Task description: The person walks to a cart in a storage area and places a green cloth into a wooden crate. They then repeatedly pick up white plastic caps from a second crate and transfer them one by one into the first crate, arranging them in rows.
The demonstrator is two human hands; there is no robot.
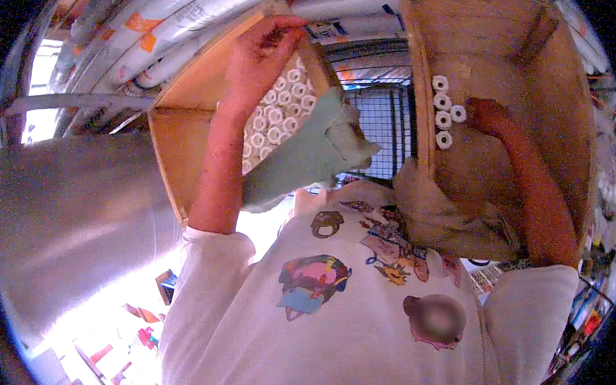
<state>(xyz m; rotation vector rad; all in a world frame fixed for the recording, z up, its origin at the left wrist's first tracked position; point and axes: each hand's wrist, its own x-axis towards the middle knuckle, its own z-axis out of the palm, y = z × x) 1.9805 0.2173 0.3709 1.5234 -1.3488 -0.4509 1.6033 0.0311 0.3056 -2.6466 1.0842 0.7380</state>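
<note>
My left hand [269, 44] is raised over the far end of the left cardboard box [185, 84], fingers bent; whether it holds anything is unclear. Under it, many white hollow-centred rolls [275, 116] stand on end, packed close together. A pale green sheet or bag [294, 150] drapes over the box's near right side. My right hand [487, 117] reaches into the right cardboard box [546, 132], its fingertips beside a white roll [458, 113]; its grip is too dark to make out. Several more such rolls [442, 119] stand along that box's left wall.
A brownish cloth or bag [453, 221] hangs over the right box's near edge. Between the boxes a black wire grid [376, 128] shows. Long plastic-wrapped rolls [181, 13] lie beyond. A broad, smooth grey surface [77, 206] is at the left.
</note>
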